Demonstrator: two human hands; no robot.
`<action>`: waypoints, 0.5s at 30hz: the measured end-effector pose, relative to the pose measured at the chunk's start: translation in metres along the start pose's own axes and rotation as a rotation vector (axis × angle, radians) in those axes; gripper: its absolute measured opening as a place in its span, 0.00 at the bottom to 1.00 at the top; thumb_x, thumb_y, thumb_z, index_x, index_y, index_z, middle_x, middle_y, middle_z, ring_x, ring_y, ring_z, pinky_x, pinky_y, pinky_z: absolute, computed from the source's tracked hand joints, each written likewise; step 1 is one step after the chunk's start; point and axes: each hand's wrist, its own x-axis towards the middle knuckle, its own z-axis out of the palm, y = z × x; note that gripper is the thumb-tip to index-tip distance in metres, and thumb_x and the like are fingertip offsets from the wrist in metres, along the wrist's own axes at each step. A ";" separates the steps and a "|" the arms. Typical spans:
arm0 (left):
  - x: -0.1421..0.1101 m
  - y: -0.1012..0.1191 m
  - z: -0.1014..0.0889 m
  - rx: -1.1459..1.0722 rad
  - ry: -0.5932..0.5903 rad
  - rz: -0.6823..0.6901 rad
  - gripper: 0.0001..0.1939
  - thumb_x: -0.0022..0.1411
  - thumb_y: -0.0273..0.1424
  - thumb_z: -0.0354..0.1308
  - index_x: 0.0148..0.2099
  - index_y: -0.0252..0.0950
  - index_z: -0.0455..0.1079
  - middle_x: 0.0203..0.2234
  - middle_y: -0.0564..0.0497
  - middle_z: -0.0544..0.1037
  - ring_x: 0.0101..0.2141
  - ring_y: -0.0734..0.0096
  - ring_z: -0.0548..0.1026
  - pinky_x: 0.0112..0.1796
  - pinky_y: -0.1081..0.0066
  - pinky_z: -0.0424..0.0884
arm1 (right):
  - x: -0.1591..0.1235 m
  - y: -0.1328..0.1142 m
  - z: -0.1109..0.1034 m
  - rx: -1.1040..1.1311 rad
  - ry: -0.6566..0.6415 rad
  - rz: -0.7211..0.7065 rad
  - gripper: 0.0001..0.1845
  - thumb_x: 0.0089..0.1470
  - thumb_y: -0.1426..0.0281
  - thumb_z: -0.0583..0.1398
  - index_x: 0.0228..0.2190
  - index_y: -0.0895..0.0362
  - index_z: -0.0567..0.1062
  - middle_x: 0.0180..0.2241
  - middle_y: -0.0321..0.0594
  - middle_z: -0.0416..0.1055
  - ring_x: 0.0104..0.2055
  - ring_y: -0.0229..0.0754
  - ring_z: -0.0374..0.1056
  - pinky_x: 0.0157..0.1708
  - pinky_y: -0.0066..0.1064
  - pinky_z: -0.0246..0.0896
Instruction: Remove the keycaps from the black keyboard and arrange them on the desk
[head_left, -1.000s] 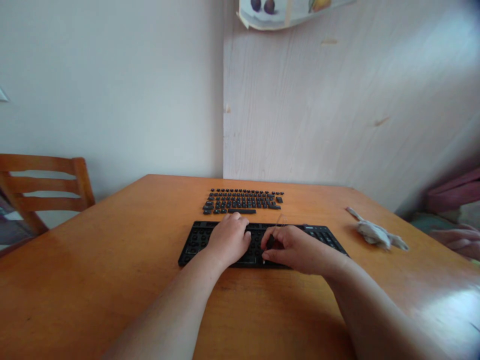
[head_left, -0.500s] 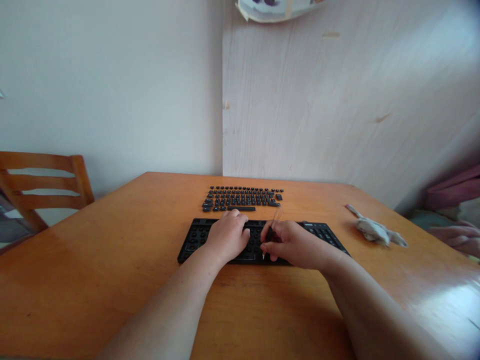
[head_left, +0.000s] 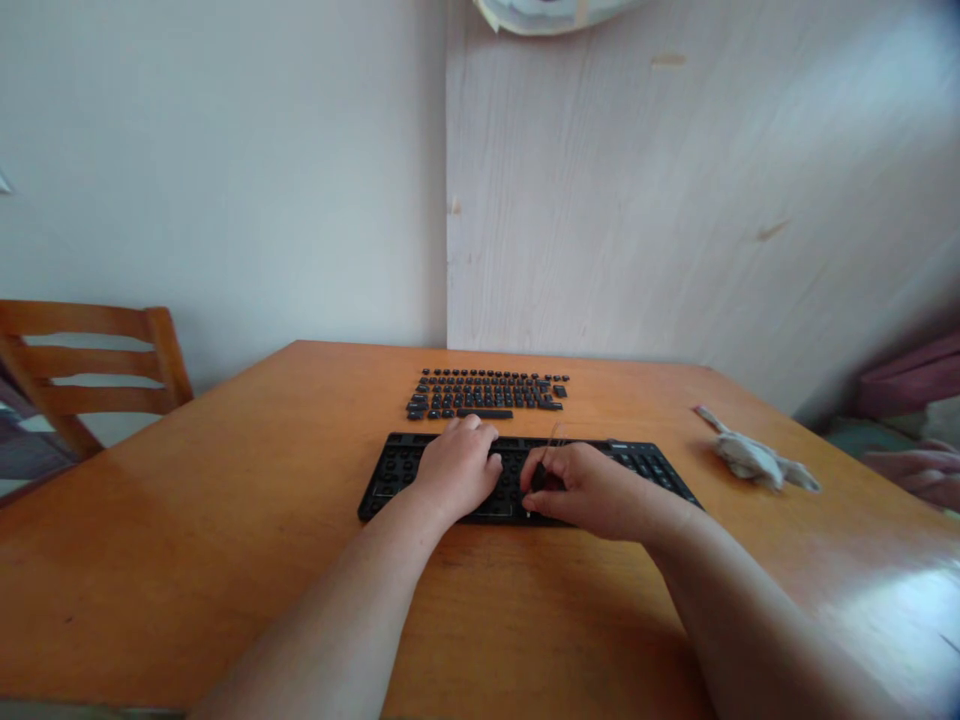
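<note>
Black wire-looped tool (head_left: 539, 477) in right hand (head_left: 589, 488), slim oblong keyboard (head_left: 395, 466) beneath

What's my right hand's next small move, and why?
Perhaps lever gently with the wire-looped tool: your right hand holds its tip down at the near side of the keyboard, your left hand rests on it, and loose keycaps lie in rows beyond.

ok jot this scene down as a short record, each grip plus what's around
Left grip: resting on the keyboard
Right grip: holding a small dark tool with thin wire loops, over the keyboard
Keyboard: black, many key positions bare
Loose keycaps: in rows beyond the keyboard
Cloth: crumpled, on the table, right side
Chair: wooden, left side
</note>
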 end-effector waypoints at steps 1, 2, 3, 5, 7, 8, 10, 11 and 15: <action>0.000 0.000 0.000 -0.002 0.001 0.001 0.13 0.63 0.35 0.52 0.48 0.40 0.69 0.44 0.46 0.72 0.47 0.58 0.69 0.44 0.62 0.70 | 0.000 -0.001 0.001 -0.004 -0.002 -0.003 0.05 0.50 0.72 0.61 0.32 0.57 0.74 0.21 0.30 0.66 0.23 0.33 0.59 0.21 0.24 0.50; 0.000 0.000 0.000 -0.003 0.003 0.003 0.13 0.63 0.35 0.52 0.48 0.40 0.69 0.44 0.46 0.72 0.47 0.58 0.69 0.43 0.62 0.70 | 0.000 -0.001 0.001 -0.008 -0.004 -0.006 0.05 0.49 0.72 0.61 0.32 0.56 0.74 0.21 0.30 0.66 0.23 0.33 0.60 0.21 0.24 0.50; 0.000 0.000 0.000 -0.001 0.005 0.006 0.12 0.62 0.34 0.52 0.48 0.40 0.69 0.44 0.46 0.72 0.47 0.58 0.69 0.43 0.62 0.70 | 0.000 -0.001 0.002 -0.013 0.000 -0.006 0.05 0.49 0.72 0.61 0.32 0.56 0.74 0.21 0.30 0.66 0.23 0.33 0.60 0.22 0.24 0.50; 0.000 0.000 0.000 0.005 0.009 0.007 0.12 0.62 0.34 0.52 0.47 0.40 0.69 0.44 0.46 0.72 0.46 0.58 0.69 0.42 0.62 0.70 | 0.001 -0.001 0.004 -0.024 0.024 0.006 0.04 0.49 0.72 0.61 0.32 0.57 0.74 0.21 0.30 0.67 0.24 0.33 0.60 0.22 0.24 0.51; 0.000 0.000 -0.001 0.011 0.007 0.002 0.12 0.62 0.34 0.52 0.47 0.40 0.70 0.43 0.46 0.72 0.46 0.58 0.69 0.42 0.63 0.70 | 0.002 0.000 0.005 -0.008 0.047 0.031 0.04 0.49 0.72 0.61 0.32 0.57 0.73 0.22 0.31 0.67 0.24 0.34 0.61 0.22 0.24 0.51; 0.000 0.000 -0.001 0.011 0.004 0.001 0.12 0.62 0.34 0.52 0.47 0.40 0.70 0.43 0.46 0.72 0.46 0.58 0.69 0.42 0.63 0.70 | 0.003 0.000 0.005 0.014 0.054 0.045 0.05 0.49 0.72 0.61 0.32 0.57 0.73 0.22 0.32 0.67 0.24 0.34 0.61 0.22 0.24 0.52; 0.000 0.000 -0.001 0.008 0.004 0.003 0.12 0.63 0.35 0.51 0.47 0.40 0.70 0.43 0.46 0.72 0.46 0.58 0.69 0.43 0.63 0.70 | 0.004 0.001 0.005 0.065 0.048 0.069 0.06 0.50 0.70 0.61 0.33 0.57 0.72 0.23 0.32 0.68 0.24 0.34 0.61 0.22 0.24 0.52; 0.000 0.000 -0.001 0.003 0.007 0.006 0.12 0.63 0.36 0.51 0.47 0.40 0.70 0.43 0.45 0.72 0.47 0.58 0.69 0.43 0.63 0.70 | 0.004 0.002 0.004 0.089 0.040 0.081 0.07 0.50 0.70 0.61 0.34 0.58 0.72 0.23 0.33 0.69 0.24 0.34 0.61 0.22 0.24 0.53; -0.001 0.001 0.000 -0.018 0.017 0.004 0.16 0.63 0.41 0.53 0.49 0.40 0.69 0.45 0.45 0.72 0.49 0.57 0.68 0.45 0.62 0.69 | 0.005 0.003 0.000 0.151 0.010 0.112 0.09 0.52 0.67 0.62 0.36 0.58 0.72 0.24 0.34 0.72 0.25 0.36 0.65 0.23 0.25 0.56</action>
